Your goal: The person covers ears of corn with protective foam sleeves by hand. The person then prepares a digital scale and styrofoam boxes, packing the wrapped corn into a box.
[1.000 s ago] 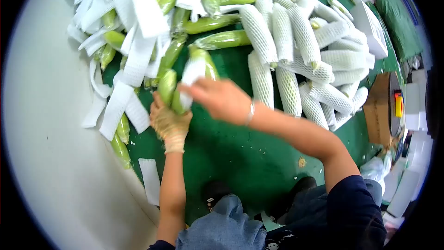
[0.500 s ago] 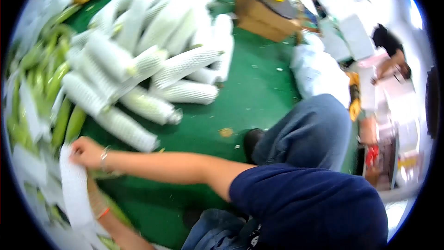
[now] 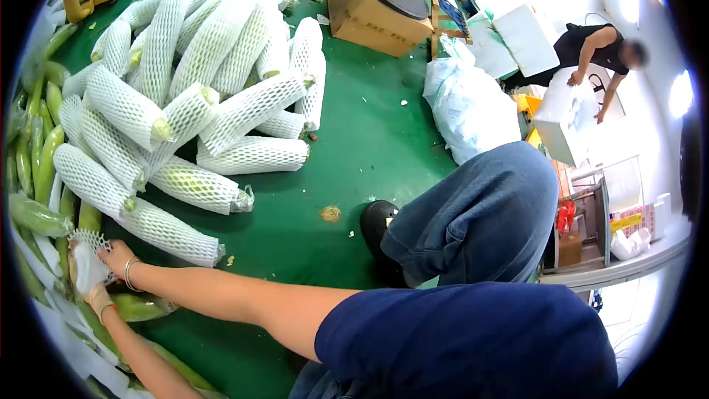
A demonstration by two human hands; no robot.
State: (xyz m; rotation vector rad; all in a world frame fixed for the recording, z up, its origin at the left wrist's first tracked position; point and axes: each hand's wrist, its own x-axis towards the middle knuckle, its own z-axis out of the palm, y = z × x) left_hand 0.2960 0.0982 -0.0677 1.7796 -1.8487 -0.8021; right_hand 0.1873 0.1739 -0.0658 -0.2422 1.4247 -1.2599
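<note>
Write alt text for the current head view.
A person's right hand grips a white foam net that partly hides the left hand. Beside them, net-sleeved vegetables lie piled on a green floor, with unsleeved green ones at far left; another person handles a white box in the background.

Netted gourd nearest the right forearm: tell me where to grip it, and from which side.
Grip the netted gourd around its middle, probably from the right forearm's side: it is long and rounded, and other gourds crowd its far side.
</note>
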